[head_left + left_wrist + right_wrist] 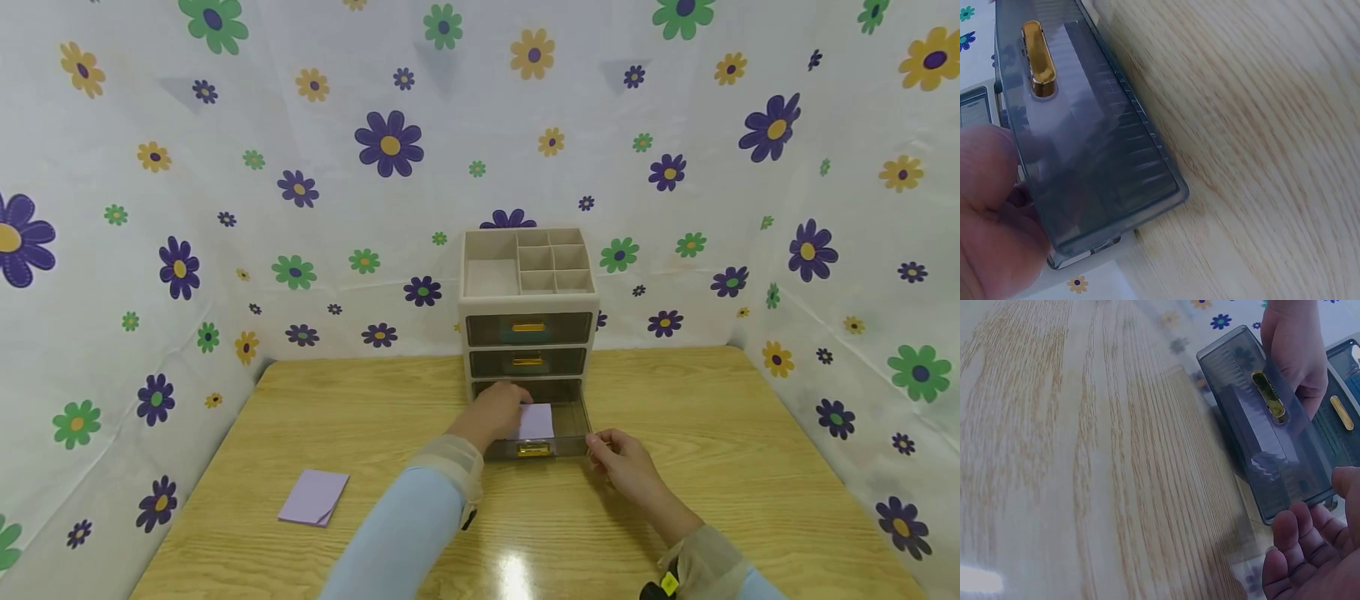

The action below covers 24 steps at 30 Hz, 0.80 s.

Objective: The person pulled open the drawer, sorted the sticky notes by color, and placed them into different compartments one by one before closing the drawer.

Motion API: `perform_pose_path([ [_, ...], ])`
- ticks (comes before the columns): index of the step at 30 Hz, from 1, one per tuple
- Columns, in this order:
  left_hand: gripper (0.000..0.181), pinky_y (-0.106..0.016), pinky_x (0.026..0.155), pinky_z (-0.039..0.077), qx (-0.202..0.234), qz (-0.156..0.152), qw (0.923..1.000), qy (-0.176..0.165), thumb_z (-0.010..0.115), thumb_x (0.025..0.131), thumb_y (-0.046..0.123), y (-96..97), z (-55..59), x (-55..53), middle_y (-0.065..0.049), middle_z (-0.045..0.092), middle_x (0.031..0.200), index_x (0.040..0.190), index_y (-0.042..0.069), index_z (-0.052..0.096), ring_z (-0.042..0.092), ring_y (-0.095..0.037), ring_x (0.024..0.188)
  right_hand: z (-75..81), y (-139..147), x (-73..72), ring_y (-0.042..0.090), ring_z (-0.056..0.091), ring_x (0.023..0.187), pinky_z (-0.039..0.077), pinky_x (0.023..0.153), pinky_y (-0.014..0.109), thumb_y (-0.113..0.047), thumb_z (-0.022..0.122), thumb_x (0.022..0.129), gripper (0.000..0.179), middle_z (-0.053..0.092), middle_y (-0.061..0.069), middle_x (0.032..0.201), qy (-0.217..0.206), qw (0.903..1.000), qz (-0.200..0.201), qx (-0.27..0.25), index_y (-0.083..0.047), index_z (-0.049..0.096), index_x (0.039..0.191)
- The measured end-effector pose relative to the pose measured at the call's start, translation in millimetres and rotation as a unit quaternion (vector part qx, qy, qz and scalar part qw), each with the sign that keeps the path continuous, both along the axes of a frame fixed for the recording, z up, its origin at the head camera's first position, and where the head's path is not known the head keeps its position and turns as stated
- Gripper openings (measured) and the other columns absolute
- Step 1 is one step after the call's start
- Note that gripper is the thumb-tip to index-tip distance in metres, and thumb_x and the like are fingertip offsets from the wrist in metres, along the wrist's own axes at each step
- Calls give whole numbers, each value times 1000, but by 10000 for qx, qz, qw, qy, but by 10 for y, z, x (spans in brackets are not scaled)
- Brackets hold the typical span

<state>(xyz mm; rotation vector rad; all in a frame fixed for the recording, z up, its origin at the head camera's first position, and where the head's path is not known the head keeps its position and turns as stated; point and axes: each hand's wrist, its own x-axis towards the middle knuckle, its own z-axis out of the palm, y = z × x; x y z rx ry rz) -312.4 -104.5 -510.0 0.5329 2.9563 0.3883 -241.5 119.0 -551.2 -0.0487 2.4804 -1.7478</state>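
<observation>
A plastic drawer organizer (529, 304) stands at the back of the table, its lowest drawer (566, 417) pulled out. My left hand (495, 410) reaches into that drawer from the left. Beside its fingers lies a light purple paper pad (536, 422), also visible through the smoky drawer front (1260, 434). The left fingertips are partly hidden, so whether they grip the pad cannot be made out. My right hand (626, 468) pinches the drawer's front right corner, thumb above and fingers below in the right wrist view.
Another purple paper pad (313, 497), one corner curled, lies on the wooden table (405, 400) to the left. Two upper drawers (528, 328) with gold handles are closed. Open compartments (555, 260) form the top. Flower-patterned cloth (337, 150) surrounds the table.
</observation>
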Motion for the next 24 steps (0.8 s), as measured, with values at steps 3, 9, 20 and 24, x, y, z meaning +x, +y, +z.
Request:
perform_pose_path([
  [3, 30, -36, 97, 45, -109, -14, 9999, 51, 54, 94, 5, 14, 14, 12, -7, 63, 123, 119, 14, 68, 52, -26, 120, -2, -1, -2, 25, 62, 80, 51, 65, 36, -40, 56, 97, 44, 63, 14, 90, -4, 10000, -6, 11, 4, 60, 105],
  [9, 28, -37, 93, 48, -329, -24, 9993, 151, 55, 94, 11, 28, 31, 21, -6, 64, 119, 119, 13, 68, 56, -24, 114, -14, -2, -6, 25, 62, 80, 51, 66, 37, -38, 55, 98, 42, 63, 14, 89, 23, 10000, 8, 9, 4, 60, 104],
  [20, 27, -39, 94, 47, -282, 67, 9996, 35, 57, 94, 13, 21, 21, 47, -10, 62, 118, 119, 9, 67, 55, -27, 114, -1, -13, 3, 26, 61, 79, 50, 67, 35, -36, 56, 98, 40, 62, 14, 88, -63, 9999, -64, -140, 3, 60, 103],
  [24, 28, -38, 92, 49, -340, 85, 9994, 6, 55, 94, 10, 9, 40, 46, -10, 62, 120, 119, 7, 66, 57, -28, 113, 1, -14, 3, 26, 61, 80, 49, 67, 35, -36, 56, 98, 39, 61, 15, 89, -96, 9998, -56, -177, 3, 59, 102],
])
